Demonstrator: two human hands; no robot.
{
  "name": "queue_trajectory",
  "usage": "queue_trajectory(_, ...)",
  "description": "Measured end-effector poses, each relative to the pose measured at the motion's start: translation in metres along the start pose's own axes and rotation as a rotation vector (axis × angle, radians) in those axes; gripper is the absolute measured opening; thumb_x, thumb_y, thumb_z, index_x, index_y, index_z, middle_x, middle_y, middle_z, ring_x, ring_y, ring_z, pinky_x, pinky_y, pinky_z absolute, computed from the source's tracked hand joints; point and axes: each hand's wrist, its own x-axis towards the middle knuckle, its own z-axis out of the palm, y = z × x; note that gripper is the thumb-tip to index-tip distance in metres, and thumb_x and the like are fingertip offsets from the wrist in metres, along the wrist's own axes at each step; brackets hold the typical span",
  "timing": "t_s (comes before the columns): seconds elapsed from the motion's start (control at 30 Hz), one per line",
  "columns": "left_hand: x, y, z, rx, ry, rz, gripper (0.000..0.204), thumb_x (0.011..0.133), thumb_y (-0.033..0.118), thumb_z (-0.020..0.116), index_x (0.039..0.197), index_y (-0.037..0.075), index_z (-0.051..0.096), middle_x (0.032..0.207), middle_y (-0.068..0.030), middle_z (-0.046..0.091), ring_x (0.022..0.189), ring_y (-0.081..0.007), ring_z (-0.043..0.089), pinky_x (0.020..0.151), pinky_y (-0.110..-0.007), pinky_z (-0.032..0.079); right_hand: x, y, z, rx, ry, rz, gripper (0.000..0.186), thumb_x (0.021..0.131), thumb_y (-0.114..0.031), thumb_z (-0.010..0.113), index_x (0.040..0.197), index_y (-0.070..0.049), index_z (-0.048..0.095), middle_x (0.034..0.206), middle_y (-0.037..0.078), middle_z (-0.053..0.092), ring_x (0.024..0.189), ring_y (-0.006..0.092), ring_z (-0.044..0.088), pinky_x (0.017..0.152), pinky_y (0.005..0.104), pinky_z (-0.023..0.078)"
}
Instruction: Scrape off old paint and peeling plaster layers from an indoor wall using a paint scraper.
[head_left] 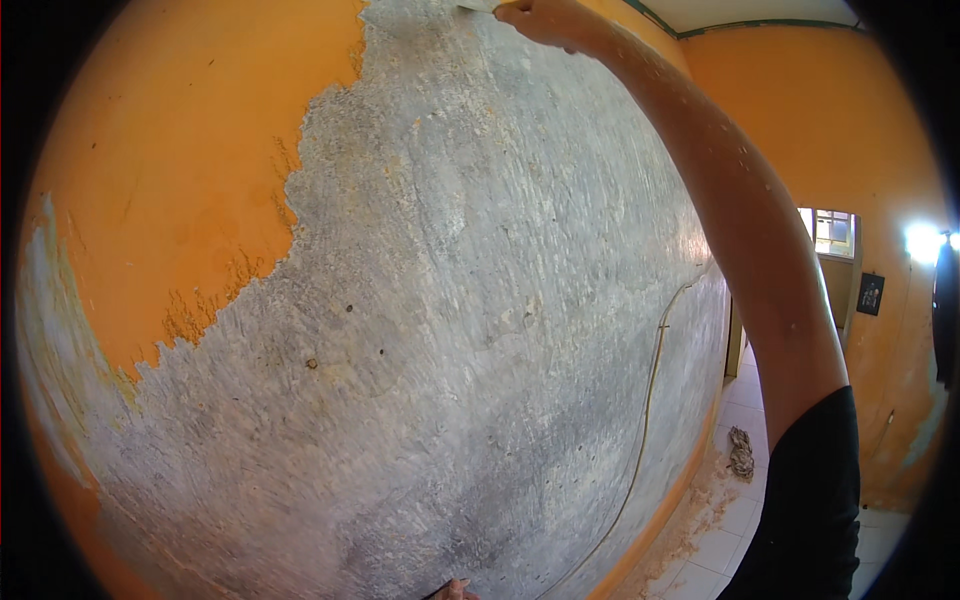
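My right arm, in a black short sleeve, reaches up along the right side to the top of the view. My right hand is closed on a scraper, whose thin metal blade lies close to the wall. Grey, bare plaster spreads over most of the wall, streaked with scrape marks. Orange paint still covers the upper left, ending in a ragged, crumpled edge. Only a small part of my left hand shows at the bottom edge, near the plaster; its fingers are mostly cut off.
A thin cable runs down the wall at the right. Crumbled paint scraps litter the pale floor tiles along the wall's foot. A crumpled rag-like bundle lies there. Behind my arm are an orange wall and a window.
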Motion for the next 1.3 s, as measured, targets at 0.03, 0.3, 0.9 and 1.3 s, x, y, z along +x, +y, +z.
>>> queue_trajectory(0.03, 0.004, -0.001, -0.001, 0.008, -0.007, 0.003, 0.039, 0.096, 0.033, 0.054, 0.115, 0.001, 0.062, 0.085, -0.0122, 0.067, 0.071, -0.0219, 0.064, 0.068, -0.038, 0.053, 0.002, -0.002, -0.008, 0.043, 0.008, 0.108, 0.036, 0.087, -0.035, 0.054, 0.089, -0.001, 0.068, 0.074, 0.022, 0.065, 0.064, 0.0318, 0.062, 0.062, 0.0425, 0.050)
queue_trajectory(0.3, 0.001, -0.009, -0.008, 0.064, -0.075, -0.002, 0.038, 0.096, 0.030, 0.054, 0.121, 0.000, 0.059, 0.084, -0.0131, 0.068, 0.070, -0.0217, 0.065, 0.066, -0.038, 0.054, 0.019, -0.025, -0.008, -0.161, 0.078, 0.014, 0.034, 0.086, -0.033, 0.053, 0.095, -0.005, 0.071, 0.094, 0.025, 0.067, 0.087, 0.0398, 0.065, 0.076, 0.0453, 0.051)
queue_trajectory(0.9, -0.004, 0.003, 0.011, -0.007, 0.135, 0.097, 0.038, 0.096, 0.032, 0.056, 0.102, -0.003, 0.067, 0.071, -0.0109, 0.066, 0.058, -0.0184, 0.062, 0.056, -0.035, 0.051, 0.014, -0.040, -0.015, 0.042, -0.012, -0.153, 0.035, 0.085, -0.032, 0.055, 0.097, -0.002, 0.069, 0.087, 0.022, 0.068, 0.079, 0.0314, 0.067, 0.069, 0.0425, 0.050)
queue_trajectory(1.3, -0.009, 0.011, 0.020, -0.016, 0.109, 0.024, 0.036, 0.096, 0.027, 0.056, 0.115, -0.003, 0.063, 0.074, -0.0110, 0.067, 0.058, -0.0173, 0.060, 0.056, -0.033, 0.051, 0.062, -0.025, 0.013, -0.070, 0.171, 0.048, 0.034, 0.088, -0.031, 0.050, 0.094, -0.004, 0.070, 0.091, 0.026, 0.066, 0.087, 0.0423, 0.065, 0.075, 0.0472, 0.052)
